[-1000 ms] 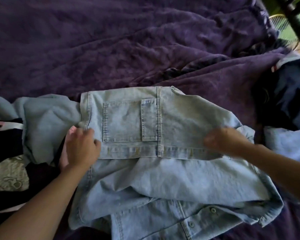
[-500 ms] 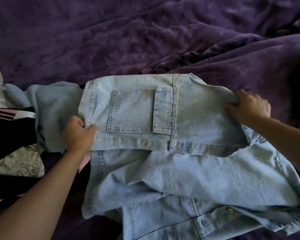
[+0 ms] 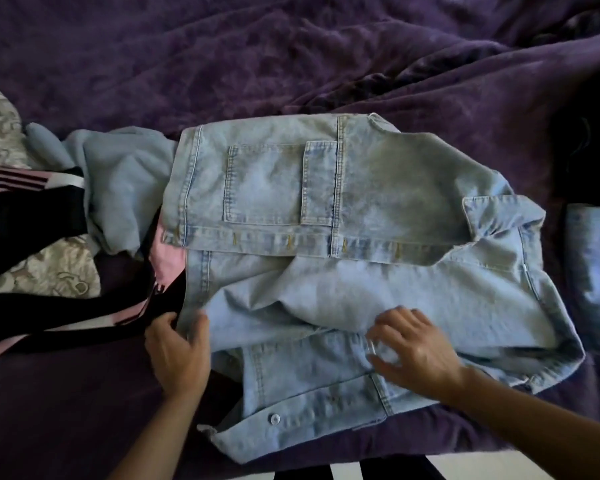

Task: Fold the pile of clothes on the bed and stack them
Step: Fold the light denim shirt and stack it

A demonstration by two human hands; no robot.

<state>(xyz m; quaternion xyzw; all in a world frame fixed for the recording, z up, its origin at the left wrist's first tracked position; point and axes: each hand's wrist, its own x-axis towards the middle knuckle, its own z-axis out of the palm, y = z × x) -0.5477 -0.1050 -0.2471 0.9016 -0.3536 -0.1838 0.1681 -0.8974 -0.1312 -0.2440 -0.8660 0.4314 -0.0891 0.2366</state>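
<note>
A light denim jacket lies on a purple blanket. The left hand pinches its hem edge; the right hand, fingers spread, presses flat on the near front panel beside it

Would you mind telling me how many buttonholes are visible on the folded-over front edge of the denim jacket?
5 on the denim jacket, in a row along the placket: near the left corner, then and. More may be hidden under the collar.

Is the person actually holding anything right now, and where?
The left hand pinches the light blue denim jacket at its left side hem; the right hand lies open on it, gripping nothing.
</note>
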